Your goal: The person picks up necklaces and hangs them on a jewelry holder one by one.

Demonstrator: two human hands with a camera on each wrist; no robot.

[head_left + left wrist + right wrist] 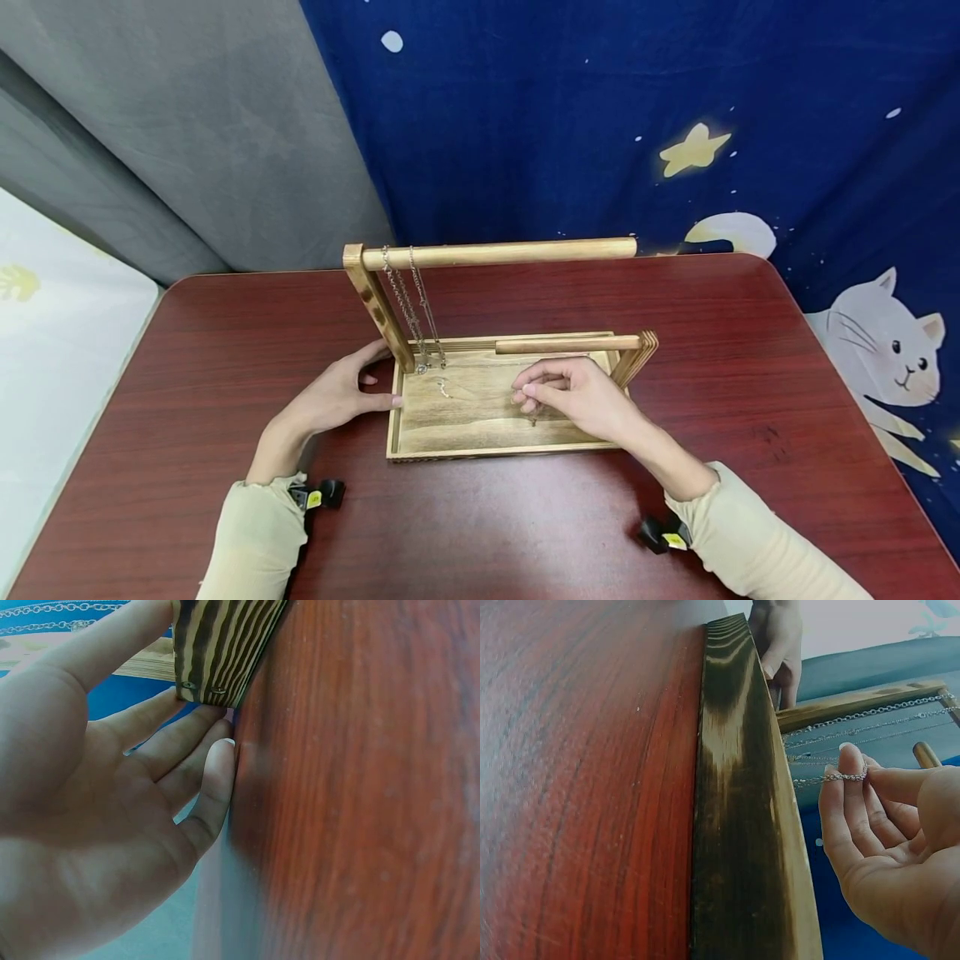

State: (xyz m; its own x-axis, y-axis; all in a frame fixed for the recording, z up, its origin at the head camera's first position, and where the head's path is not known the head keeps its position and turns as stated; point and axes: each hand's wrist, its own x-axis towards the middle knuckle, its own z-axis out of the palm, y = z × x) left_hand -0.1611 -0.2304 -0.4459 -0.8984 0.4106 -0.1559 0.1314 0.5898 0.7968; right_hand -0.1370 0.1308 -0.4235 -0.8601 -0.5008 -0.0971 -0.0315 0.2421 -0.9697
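Note:
A wooden jewelry stand has a shallow tray (pixel 480 452), a tall left post (pixel 381 312) with an upper rod (pixel 525 250), and a lower rod (pixel 562 344) on a short right post. My left hand (pixel 335 392) touches the stand's left side, thumb at the tray rim, fingers extended beside the post; the left wrist view shows them against the striped wood. Over the tray my right hand (pixel 581 396) pinches a thin silver chain (pixel 844 778) between thumb and fingers, and a small end dangles below it. Silver necklaces (pixel 420 300) hang from the upper rod's left part.
Another small piece of jewelry (pixel 444 388) lies on the tray's left half. The stand sits on a reddish-brown table (pixel 495 525). Behind it hang a grey curtain (pixel 225 125) and a blue curtain (pixel 525 125) with star and cat prints.

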